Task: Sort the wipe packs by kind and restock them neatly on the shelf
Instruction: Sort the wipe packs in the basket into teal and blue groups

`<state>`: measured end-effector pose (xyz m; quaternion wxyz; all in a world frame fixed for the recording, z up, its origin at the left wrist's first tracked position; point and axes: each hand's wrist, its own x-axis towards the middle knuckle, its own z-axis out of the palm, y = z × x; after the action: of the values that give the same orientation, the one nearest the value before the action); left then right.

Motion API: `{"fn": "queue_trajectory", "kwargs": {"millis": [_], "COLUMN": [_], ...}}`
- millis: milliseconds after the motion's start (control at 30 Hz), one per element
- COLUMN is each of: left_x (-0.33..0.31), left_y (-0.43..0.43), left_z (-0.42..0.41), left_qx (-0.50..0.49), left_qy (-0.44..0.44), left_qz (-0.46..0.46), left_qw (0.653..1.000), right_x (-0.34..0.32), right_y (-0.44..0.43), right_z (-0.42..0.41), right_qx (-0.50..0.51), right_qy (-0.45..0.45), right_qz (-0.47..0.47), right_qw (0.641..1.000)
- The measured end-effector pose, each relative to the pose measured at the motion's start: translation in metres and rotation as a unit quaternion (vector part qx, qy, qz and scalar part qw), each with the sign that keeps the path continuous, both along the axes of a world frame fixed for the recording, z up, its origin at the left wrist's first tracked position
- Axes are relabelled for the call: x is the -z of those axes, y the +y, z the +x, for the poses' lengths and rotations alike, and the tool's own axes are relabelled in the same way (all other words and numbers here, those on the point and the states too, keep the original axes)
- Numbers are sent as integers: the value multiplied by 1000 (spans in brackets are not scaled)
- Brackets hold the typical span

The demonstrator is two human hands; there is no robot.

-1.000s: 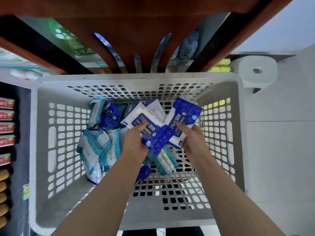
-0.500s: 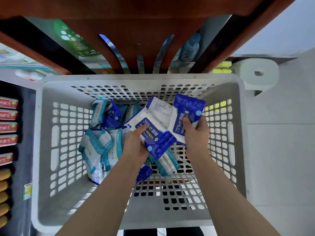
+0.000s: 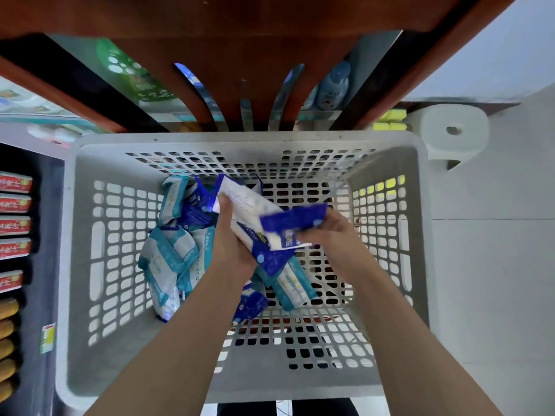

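A grey perforated basket (image 3: 90,355) holds loose wipe packs. Teal-and-white packs (image 3: 168,259) lie heaped at its left, one more (image 3: 292,288) lies near the middle, and dark blue packs (image 3: 195,205) sit behind them. My left hand (image 3: 231,244) grips a stack of blue-and-white 75% alcohol wipe packs (image 3: 252,211) above the heap. My right hand (image 3: 333,232) pinches another blue alcohol pack (image 3: 292,220), blurred, laid across that stack. The wooden shelf (image 3: 240,55) stands just beyond the basket.
Green pouches (image 3: 135,76) and a blue bottle (image 3: 335,85) stand on the shelf behind the basket. Red boxes (image 3: 15,205) line a rack on the left. A white paper roll (image 3: 453,130) lies at the right on the pale floor.
My right hand has swung its blue pack left and down onto the stack in my left hand. The left hand has tilted its stack upward. The camera view has barely shifted.
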<state>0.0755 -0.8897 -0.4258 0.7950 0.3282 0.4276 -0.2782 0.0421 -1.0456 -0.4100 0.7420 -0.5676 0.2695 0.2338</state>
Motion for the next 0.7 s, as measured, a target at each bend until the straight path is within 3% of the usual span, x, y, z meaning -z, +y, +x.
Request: {"fn": "queue_trajectory", "kwargs": {"millis": [167, 267, 333, 533, 700], "left_x": [-2, -2, -7, 6, 8], "left_y": [4, 3, -1, 0, 1], "left_z": [-2, -5, -5, -7, -7], "left_qx": [16, 22, 34, 44, 27], "left_qy": [-3, -19, -44, 9, -24], "left_qz": [22, 38, 24, 63, 64], "left_qw": [1000, 999, 998, 997, 997], "right_x": [0, 0, 1, -4, -1], "right_y": [-4, 2, 6, 2, -2], "right_z": [5, 10, 10, 11, 7], "right_qx": [-124, -255, -287, -182, 67], "right_qy": [14, -14, -28, -1, 35], "right_qz": [-80, -148, -173, -135, -27], "right_qw": [989, 955, 942, 974, 997]}}
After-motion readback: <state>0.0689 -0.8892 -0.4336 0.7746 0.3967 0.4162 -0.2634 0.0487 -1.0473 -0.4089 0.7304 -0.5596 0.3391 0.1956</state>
